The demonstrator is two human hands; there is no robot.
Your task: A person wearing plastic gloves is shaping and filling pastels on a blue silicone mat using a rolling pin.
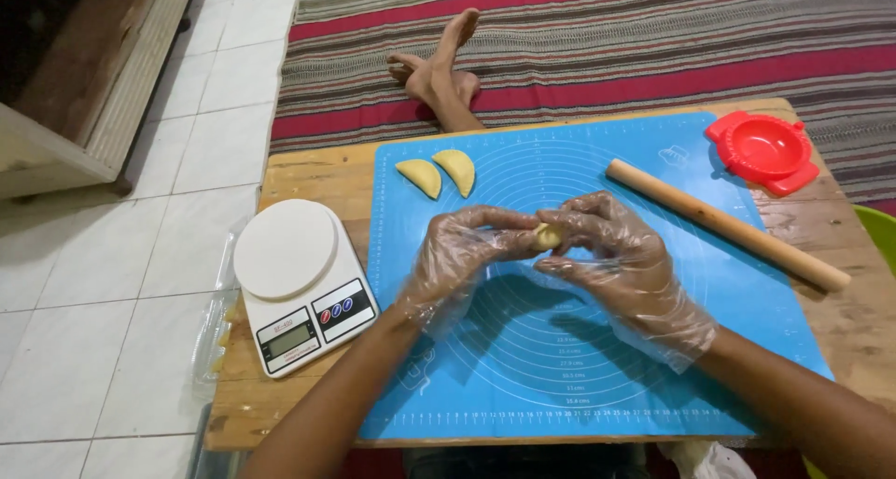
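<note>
Even indoor light falls from above, bright enough to show colours plainly. Soft shadows lie under the hands on the blue mat (579,367), whose surface carries a mild sheen. The picture is fairly sharp at centre; the edges bend slightly outward, perhaps from a wide lens.

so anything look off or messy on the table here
Nothing stands out. The blue mat lies flat, two folded dough pieces sit neatly, and the rolling pin and red press rest aside. Both gloved hands hold a small dough piece.
</note>
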